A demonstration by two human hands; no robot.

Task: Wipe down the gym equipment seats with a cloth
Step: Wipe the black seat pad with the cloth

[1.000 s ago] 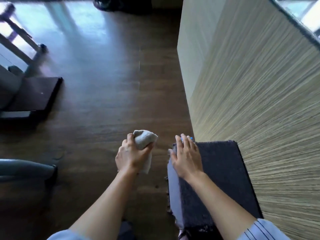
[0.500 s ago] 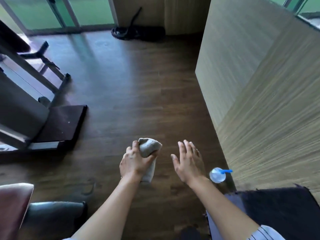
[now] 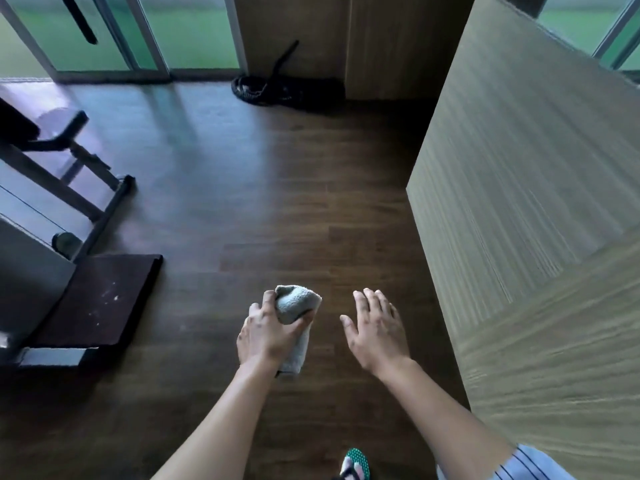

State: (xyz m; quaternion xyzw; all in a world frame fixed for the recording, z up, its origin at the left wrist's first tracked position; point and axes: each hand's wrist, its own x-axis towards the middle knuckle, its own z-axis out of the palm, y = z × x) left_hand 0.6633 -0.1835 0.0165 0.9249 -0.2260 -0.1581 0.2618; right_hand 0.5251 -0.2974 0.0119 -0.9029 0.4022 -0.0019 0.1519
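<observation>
My left hand (image 3: 268,332) is closed around a bunched grey cloth (image 3: 295,303); one end of the cloth hangs below my palm. My right hand (image 3: 375,329) hovers beside it, palm down, fingers spread, holding nothing. Both hands are over the dark wood floor (image 3: 277,220). Gym equipment (image 3: 65,188) with a dark metal frame stands at the left, a dark padded part (image 3: 15,128) showing at the far left edge. It is well away from both hands.
A dark mat (image 3: 100,299) lies under the machine's base at the left. A tall wood-grain wall (image 3: 526,202) runs along the right. A coiled black rope (image 3: 263,88) lies by the far wall near glass doors (image 3: 145,36). My green sandal (image 3: 356,464) shows below.
The view has lifted and moved forward: the dark rug and the small blue-topped bottle on the right have left the frame. My hands keep the same pose, the cloth still in the left.
</observation>
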